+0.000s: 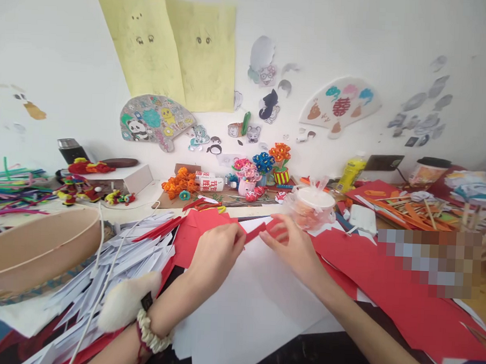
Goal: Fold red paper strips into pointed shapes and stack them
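Note:
A narrow strip of red paper (pixel 256 233) is held over a stack of white sheets (pixel 257 306), its length running between my two hands. My left hand (pixel 219 251) is closed, thumb and fingers pinching the strip's left end. At the other end my right hand (pixel 290 246) has thumb and curled fingers around the strip, with a bit of red showing between them. Red paper sheets (pixel 192 236) lie just behind my left hand. Several cut white paper strips (pixel 122 273) are heaped to the left.
Long red sheets (pixel 399 285) spread out on the right. A beige bin (pixel 42 243) stands at the left, with a white cable (pixel 114 262) crossing the paper heap. Behind are a lidded plastic tub (pixel 314 201), craft flowers (pixel 263 162) and a yellow bottle (pixel 351 173).

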Demonstrator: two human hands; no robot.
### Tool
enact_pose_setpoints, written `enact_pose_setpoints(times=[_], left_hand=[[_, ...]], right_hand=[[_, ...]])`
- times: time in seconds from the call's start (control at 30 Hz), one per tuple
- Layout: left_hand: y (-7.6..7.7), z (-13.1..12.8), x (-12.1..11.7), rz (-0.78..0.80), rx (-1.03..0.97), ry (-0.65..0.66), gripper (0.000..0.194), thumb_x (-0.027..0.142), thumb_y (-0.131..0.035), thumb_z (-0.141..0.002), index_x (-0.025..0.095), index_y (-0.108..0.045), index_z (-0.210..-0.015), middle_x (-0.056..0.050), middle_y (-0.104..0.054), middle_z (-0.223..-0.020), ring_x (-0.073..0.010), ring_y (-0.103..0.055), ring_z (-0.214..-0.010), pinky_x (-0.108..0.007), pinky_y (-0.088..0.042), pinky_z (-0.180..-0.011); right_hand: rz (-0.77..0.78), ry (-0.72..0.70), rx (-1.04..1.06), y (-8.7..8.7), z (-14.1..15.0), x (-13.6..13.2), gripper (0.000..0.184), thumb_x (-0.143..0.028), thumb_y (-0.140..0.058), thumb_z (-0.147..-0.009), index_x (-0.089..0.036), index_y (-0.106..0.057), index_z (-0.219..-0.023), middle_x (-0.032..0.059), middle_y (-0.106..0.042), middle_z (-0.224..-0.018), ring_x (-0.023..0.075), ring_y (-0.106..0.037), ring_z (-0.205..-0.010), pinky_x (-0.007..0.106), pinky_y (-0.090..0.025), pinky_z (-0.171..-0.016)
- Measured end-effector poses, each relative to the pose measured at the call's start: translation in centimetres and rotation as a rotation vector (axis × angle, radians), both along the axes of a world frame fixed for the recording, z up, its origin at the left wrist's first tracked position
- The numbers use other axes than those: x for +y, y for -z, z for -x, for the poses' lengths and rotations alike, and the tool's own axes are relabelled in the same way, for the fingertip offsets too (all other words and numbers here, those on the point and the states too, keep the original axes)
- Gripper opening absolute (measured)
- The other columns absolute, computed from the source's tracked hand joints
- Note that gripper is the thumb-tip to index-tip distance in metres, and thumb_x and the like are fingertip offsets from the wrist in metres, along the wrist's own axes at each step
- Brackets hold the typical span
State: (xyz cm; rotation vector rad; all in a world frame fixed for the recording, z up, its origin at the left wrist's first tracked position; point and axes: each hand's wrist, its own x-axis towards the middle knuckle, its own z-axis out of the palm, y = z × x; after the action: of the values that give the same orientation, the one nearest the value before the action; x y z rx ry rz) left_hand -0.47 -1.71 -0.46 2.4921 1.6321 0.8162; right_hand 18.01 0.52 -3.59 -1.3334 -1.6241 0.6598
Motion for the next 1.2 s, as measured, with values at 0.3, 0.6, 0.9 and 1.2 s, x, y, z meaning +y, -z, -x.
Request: enact_pose_setpoints(times=[0.3, 0.6, 0.9, 1.2], left_hand=[[-0.1, -1.4, 1.6, -0.095, -0.125, -0.13, 0.021, 0.027, -0.045, -0.089, 0.018, -0.06, -0.078, -0.003, -0.069, -0.073, -0.016, -0.061, -0.062, -0.025, -0.039, -0.055], [1.5, -0.2, 2.7, 0.287, -0.7, 0.083, 0.025, 0.04, -0.064, -0.076, 0.015, -0.068, -0.079, -0.006, -0.071, -0.078, -0.0184, -0.065, -0.072, -0.027, -0.05, -0.062], [0.8, 0.2, 2.5, 0.263, -0.668, 0.087, 0.032, 0.046, -0.062, -0.078, 0.015, -0.067, -0.083, -0.007, -0.071, -0.08, -0.0183, -0.065, -0.072, -0.028, -0.05, -0.064], [0.6, -0.2, 2.4, 0.172, -0.701, 0.061, 0.026, 0.041, -0.065, -0.076, 0.016, -0.067, -0.081, -0.004, -0.069, -0.078, -0.0159, -0.061, -0.067, -0.025, -0.047, -0.057]], right_hand=[[0.35, -0.469, 0.716, -2.0, 3.4, 2.8, 0.033, -0.037, -0.067, -0.078, -0.014, -0.06, -0.101, 0.0092, -0.069, -0.095, 0.0198, -0.069, -0.082, 0.037, -0.053, -0.084], [0.333, -0.602, 0.634, -0.6, 1.9, 2.7, 0.047, -0.041, -0.069, -0.077, -0.015, -0.06, -0.115, 0.0122, -0.066, -0.11, 0.0235, -0.065, -0.098, 0.044, -0.052, -0.089], [0.108, -0.575, 0.349, -0.4, 1.7, 2.8, 0.05, -0.044, -0.068, -0.076, -0.018, -0.061, -0.118, 0.0096, -0.067, -0.108, 0.0237, -0.066, -0.09, 0.037, -0.055, -0.078], [0.045, -0.634, 0.213, -0.5, 2.0, 2.4, 0.036, -0.041, -0.067, -0.077, -0.019, -0.065, -0.105, 0.0062, -0.069, -0.099, 0.0227, -0.066, -0.086, 0.035, -0.054, -0.075]])
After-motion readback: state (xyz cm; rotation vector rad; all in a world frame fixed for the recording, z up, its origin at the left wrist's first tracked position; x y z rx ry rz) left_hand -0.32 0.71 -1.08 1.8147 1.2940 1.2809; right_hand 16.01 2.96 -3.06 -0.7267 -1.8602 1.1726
